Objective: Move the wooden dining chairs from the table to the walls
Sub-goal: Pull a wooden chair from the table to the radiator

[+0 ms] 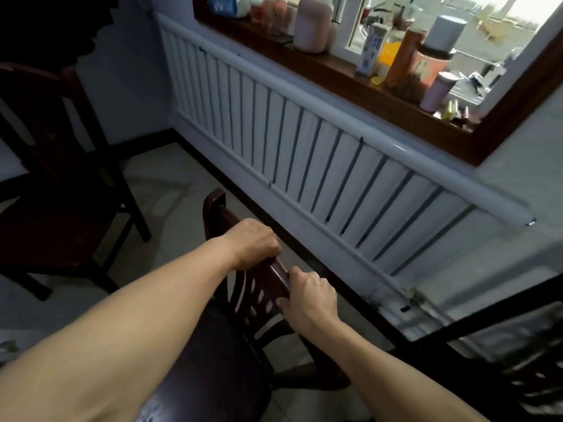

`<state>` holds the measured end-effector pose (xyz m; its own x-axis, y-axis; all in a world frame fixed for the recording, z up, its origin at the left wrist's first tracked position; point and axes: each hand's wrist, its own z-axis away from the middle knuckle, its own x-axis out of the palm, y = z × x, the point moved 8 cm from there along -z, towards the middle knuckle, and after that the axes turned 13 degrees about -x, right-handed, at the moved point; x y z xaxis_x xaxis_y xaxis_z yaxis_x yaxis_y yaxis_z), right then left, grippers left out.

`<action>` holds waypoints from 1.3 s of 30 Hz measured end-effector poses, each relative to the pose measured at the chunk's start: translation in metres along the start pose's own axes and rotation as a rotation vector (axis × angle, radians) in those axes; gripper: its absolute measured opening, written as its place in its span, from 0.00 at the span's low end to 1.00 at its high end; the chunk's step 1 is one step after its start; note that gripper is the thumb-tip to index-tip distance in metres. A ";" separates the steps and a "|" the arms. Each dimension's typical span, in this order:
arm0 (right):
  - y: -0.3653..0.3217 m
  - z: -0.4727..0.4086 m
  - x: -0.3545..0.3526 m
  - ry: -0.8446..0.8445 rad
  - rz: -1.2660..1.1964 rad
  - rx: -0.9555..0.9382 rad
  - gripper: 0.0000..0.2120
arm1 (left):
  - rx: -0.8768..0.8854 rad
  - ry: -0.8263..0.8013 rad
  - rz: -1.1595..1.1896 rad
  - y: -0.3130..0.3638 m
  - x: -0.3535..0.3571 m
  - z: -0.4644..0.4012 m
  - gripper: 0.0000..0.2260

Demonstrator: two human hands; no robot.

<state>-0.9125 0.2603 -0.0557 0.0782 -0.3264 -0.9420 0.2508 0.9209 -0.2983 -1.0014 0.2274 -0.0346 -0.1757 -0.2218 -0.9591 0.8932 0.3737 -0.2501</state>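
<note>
Beside the radiator (304, 153) wall, both hands clamp the top rail of a wooden chair (219, 354): left hand (254, 243) curled over it, right hand (307, 295) wrapped lower along. Looks like mid-placement; next, back it flush to the wall. Carton (373, 48) print on the sill is unreadable.

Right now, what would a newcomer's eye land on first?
Two bare forearms reach in from the bottom edge, the left hand and right hand both gripping the top rail of a dark wooden chair at centre. Behind it, a long white radiator runs along the wall under a cluttered windowsill. A second chair stands at left.
</note>
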 end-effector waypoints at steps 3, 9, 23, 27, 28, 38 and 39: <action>-0.010 0.002 -0.009 0.023 -0.009 -0.008 0.15 | -0.006 -0.042 -0.006 -0.006 -0.007 0.007 0.06; -0.016 0.004 -0.048 0.119 0.029 -0.009 0.12 | -0.032 0.010 -0.015 -0.019 -0.039 0.007 0.06; 0.090 -0.026 -0.118 0.208 0.116 -0.039 0.15 | -0.011 0.088 -0.058 0.010 -0.097 -0.108 0.04; 0.144 -0.052 -0.134 0.206 0.091 -0.036 0.14 | -0.021 0.065 -0.097 0.022 -0.103 -0.169 0.04; 0.158 -0.060 -0.138 0.201 0.081 -0.034 0.14 | -0.024 0.060 -0.087 0.025 -0.105 -0.184 0.04; 0.277 -0.133 -0.150 0.141 0.019 -0.013 0.14 | -0.056 -0.028 0.023 0.041 -0.097 -0.323 0.06; 0.287 -0.138 -0.150 0.145 0.009 -0.005 0.15 | -0.059 -0.025 0.036 0.043 -0.095 -0.335 0.06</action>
<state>-0.9854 0.6033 -0.0213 -0.0596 -0.2843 -0.9569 0.2460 0.9248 -0.2901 -1.0850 0.5658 0.0015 -0.1328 -0.2299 -0.9641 0.8726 0.4342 -0.2237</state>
